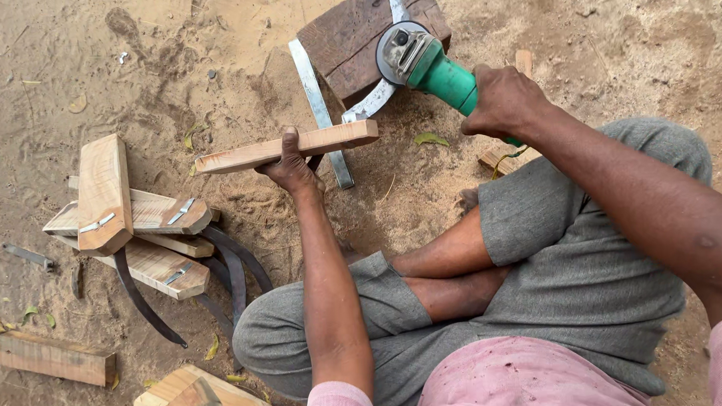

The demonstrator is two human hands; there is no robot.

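Left hand (pixel 292 167) grips a pale wooden handle piece (pixel 289 147) from below, fingers closed round its middle, holding it level above the sandy ground (pixel 172 65). Right hand (pixel 504 102) is wrapped tight on the green angle grinder (pixel 425 58), whose disc end sits just beyond the wood's far end, over a dark wooden block (pixel 355 31). Finished sickles (pixel 138 227) lie piled well to the left.

Sandy ground (pixel 627 25) (wooden block (pixel 355 35), handled blades (pixel 137 219))
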